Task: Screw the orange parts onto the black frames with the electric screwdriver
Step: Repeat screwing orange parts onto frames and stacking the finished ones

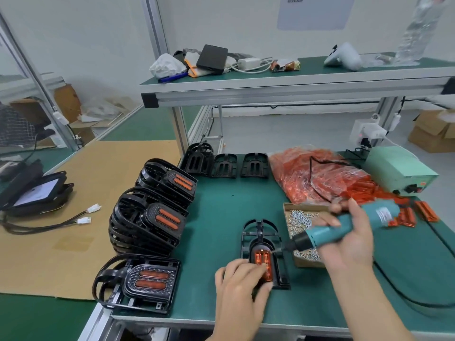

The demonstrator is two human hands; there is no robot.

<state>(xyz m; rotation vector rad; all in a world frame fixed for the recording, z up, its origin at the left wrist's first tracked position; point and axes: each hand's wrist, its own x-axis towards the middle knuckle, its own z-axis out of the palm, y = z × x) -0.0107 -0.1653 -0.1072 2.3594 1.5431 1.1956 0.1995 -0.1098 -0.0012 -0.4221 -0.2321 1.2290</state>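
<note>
On the green worktop a black frame lies near the front edge, with an orange part set in it. The right hand grips the teal electric screwdriver, tip at the frame. The left hand fingers press flat on the orange part. Beside it stands a box of screws.

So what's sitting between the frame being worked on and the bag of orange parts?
In the head view, an open cardboard box of screws sits between the black frame and the bag of orange parts. The electric screwdriver crosses above it.
</note>
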